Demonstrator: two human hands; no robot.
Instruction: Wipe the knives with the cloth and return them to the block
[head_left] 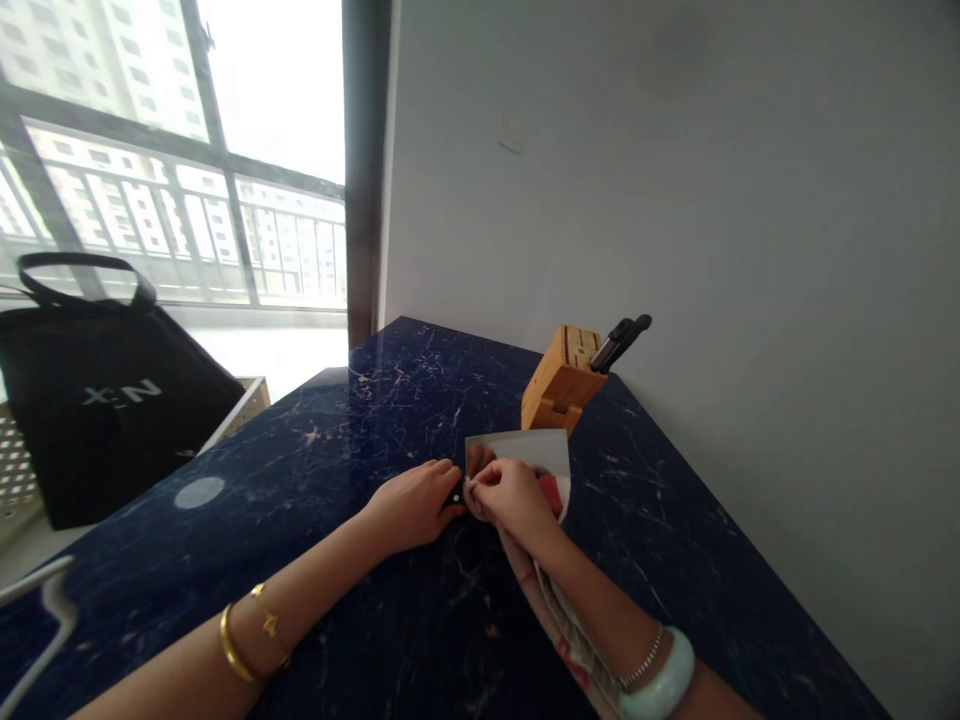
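My left hand (421, 502) is wrapped round the dark riveted handle of a cleaver, most of which the fingers hide. The cleaver's broad, shiny blade (551, 452) lies to the right, low over the table, and mirrors a hand and something red. My right hand (514, 497) is over the blade near the handle, its fingers pinched on a pale cloth with red patterning (546, 608). From those fingers the cloth trails down under the right forearm toward me.
Beyond the blade stands a wooden knife block (562, 378) holding black-handled tools (621, 342). The dark blue marbled table (405, 400) meets a grey wall on the right. A black bag (112, 400) is at left, and a white curved bar (60, 610) is at lower left.
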